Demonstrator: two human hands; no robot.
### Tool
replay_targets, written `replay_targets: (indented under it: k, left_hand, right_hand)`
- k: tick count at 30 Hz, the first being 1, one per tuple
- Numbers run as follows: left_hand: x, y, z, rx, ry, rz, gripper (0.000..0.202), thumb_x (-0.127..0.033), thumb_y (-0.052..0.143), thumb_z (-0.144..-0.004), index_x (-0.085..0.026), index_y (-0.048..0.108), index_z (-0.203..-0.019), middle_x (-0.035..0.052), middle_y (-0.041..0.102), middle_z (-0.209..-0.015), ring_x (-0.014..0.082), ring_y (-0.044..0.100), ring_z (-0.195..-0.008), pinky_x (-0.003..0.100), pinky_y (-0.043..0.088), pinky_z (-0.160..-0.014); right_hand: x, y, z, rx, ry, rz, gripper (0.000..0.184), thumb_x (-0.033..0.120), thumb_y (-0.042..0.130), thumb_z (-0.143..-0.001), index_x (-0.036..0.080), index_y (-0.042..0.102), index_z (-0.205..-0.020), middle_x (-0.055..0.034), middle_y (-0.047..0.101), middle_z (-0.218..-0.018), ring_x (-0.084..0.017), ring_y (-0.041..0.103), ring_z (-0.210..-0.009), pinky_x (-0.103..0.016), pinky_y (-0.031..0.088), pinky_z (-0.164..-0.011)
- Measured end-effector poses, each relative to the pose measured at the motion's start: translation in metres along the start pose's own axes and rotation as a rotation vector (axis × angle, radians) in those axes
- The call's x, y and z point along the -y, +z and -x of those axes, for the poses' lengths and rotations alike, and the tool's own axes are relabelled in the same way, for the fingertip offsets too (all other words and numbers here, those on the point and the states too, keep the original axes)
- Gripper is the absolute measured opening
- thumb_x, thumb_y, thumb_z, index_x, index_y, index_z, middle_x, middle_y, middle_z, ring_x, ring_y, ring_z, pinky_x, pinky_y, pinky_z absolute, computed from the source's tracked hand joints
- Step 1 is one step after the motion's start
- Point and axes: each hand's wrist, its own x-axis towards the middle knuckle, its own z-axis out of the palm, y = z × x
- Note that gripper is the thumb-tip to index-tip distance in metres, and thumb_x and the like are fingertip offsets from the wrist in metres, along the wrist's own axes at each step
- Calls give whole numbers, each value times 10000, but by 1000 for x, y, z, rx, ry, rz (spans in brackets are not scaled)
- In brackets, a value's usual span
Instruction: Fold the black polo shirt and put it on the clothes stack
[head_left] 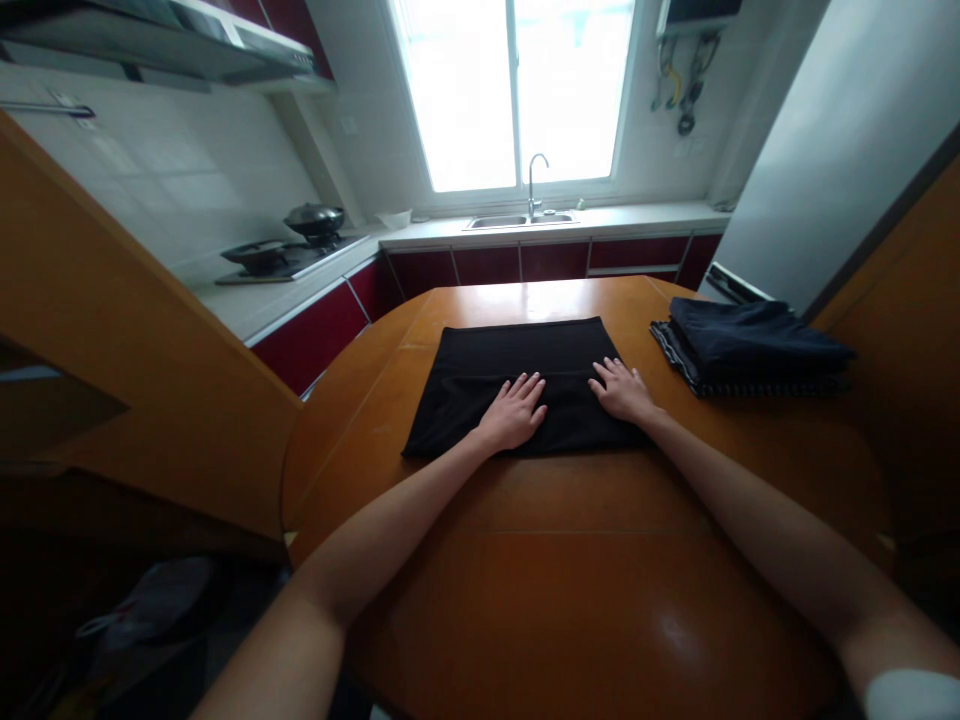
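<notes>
A folded black cloth (pixel 517 385) lies flat on the round wooden desk (pixel 570 560). The left hand (pixel 514 412) and right hand (pixel 622 390) press palm-down on its near half, fingers spread, close together. A stack of folded dark garments (pixel 750 348) sits to the right, apart from the cloth. Beyond are a sink (pixel 517 220), faucet (pixel 535 180), stove (pixel 292 255) with a wok (pixel 313 218), and a bright window (pixel 517 90).

Bare left hand (pixel 514 412), bare right hand (pixel 622 392), uncovered forearms, white right sleeve (pixel 911 695)
</notes>
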Motion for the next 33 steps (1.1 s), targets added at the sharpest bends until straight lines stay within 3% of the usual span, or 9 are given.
replay_targets:
  k: [8,14,19,22,25,29,33]
  left_hand:
    - [-1,-3,0,9,-2,-2,628,-460,276,-1037,-161,290,-1589,54,182,-1672,247,131,-1551,479,158,-1247]
    - [-2,0,1,6,-2,7,622,-467,277,-1036,-189,284,-1593,46,173,-1675,243,122,-1553,471,144,-1248]
    - [4,-6,-4,58,-7,113,664,-520,240,-1037,-176,236,-1604,59,145,-1680,232,94,-1556,451,114,-1251]
    - [32,-15,-7,111,-98,180,662,-530,215,-1038,-196,209,-1609,71,146,-1681,247,88,-1556,490,128,-1240]
    - [82,-24,1,131,-268,150,628,-500,287,-1024,-203,299,-1577,99,236,-1661,301,162,-1541,552,163,-1217]
    - [147,-35,20,-41,-319,108,537,-450,511,-930,-132,586,-1356,167,535,-1438,279,502,-1337,374,362,-1142]
    - [170,-43,29,-122,-430,172,386,-479,631,-844,-189,707,-1088,103,664,-1117,242,606,-1087,347,472,-997]
  right_hand:
    - [0,0,0,-1,-4,0,617,489,341,-1020,157,410,-1535,-142,297,-1635,-297,221,-1522,-555,175,-1215]
    - [0,-1,0,-7,1,-4,608,481,344,-1022,161,409,-1535,-142,302,-1633,-290,229,-1521,-551,179,-1215]
    - [1,0,1,-22,-4,-12,605,473,363,-1018,151,418,-1527,-146,320,-1624,-296,247,-1514,-553,189,-1211]
    - [-2,1,-1,-61,-7,-46,580,428,391,-1011,134,438,-1509,-160,368,-1600,-291,293,-1496,-533,221,-1204]
    - [-11,-1,-5,-129,3,-101,521,350,436,-987,109,521,-1440,-166,501,-1507,-281,441,-1402,-453,307,-1173]
    - [-29,-4,-15,-222,18,-131,418,316,494,-942,118,672,-1264,-163,657,-1272,-282,581,-1199,-374,419,-1061]
    - [-42,-5,-22,-243,60,-128,363,373,532,-919,146,739,-1111,-154,685,-1117,-297,589,-1085,-403,438,-997]
